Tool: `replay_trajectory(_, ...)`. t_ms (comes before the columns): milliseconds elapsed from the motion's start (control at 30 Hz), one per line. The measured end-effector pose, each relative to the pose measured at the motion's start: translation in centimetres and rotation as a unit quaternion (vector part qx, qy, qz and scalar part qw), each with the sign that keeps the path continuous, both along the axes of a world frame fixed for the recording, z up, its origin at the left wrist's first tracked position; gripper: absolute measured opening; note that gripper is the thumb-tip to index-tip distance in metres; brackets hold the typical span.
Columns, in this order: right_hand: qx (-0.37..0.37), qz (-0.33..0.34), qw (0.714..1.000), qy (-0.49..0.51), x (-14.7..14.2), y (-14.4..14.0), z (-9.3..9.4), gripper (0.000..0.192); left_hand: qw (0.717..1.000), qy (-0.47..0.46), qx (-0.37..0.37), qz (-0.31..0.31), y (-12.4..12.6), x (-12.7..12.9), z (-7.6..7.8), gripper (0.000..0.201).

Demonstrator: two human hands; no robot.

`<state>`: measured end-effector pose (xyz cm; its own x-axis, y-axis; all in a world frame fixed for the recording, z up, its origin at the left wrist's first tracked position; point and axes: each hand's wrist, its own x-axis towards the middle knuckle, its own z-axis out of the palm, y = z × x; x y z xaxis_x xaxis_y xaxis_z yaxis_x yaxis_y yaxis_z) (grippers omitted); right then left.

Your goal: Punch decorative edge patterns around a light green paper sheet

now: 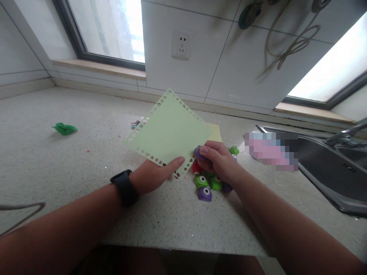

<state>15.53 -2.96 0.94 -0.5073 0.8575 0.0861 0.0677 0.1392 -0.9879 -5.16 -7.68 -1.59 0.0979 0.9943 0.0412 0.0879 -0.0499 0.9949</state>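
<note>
A pale green sheet of paper (172, 130) is held up over the counter, its edges lined with punched hearts, stars and other small shapes. My left hand (155, 173) grips it near the bottom corner, thumb on top and fingers underneath. My right hand (216, 158) is closed around a purple craft punch (198, 152) at the sheet's lower right edge, thumb pressing on it. Below my right hand lie several more punches: a red punch (196, 167), a green punch (201, 181) and a purple punch (205, 193) with a star on its white disc.
Yellow paper (215, 133) lies behind my right hand. Small coloured paper cut-outs (137, 124) are heaped behind the sheet. A crumpled green piece (65, 128) lies at left. At right is a steel sink (341, 172), with a blurred pink item (272, 154) beside its edge.
</note>
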Motion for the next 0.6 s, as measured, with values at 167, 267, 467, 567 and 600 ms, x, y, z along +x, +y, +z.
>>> replay_trajectory(167,0.1,-0.031,0.993,-0.053,0.7,0.2,1.0,0.039,0.998,0.024,-0.016,-0.051,0.3,-0.3,0.2,0.032)
replay_trajectory(267,0.168,-0.021,0.98,-0.103,1.1,0.1,1.7,0.036,0.997,0.045,-0.002,-0.061,0.6,-0.5,0.5,0.035)
replay_trajectory(467,0.262,0.036,0.946,-0.185,1.5,-0.4,2.3,0.019,0.996,-0.047,-0.029,-0.071,1.3,-0.8,0.7,0.033)
replay_trajectory(567,0.28,0.067,0.933,-0.216,1.3,-0.8,2.4,0.023,0.994,-0.087,-0.039,-0.062,1.5,-0.9,0.6,0.033)
replay_trajectory(600,0.288,0.074,0.926,-0.232,1.1,-1.0,2.5,0.026,0.993,-0.093,-0.038,-0.062,1.5,-0.9,0.6,0.032)
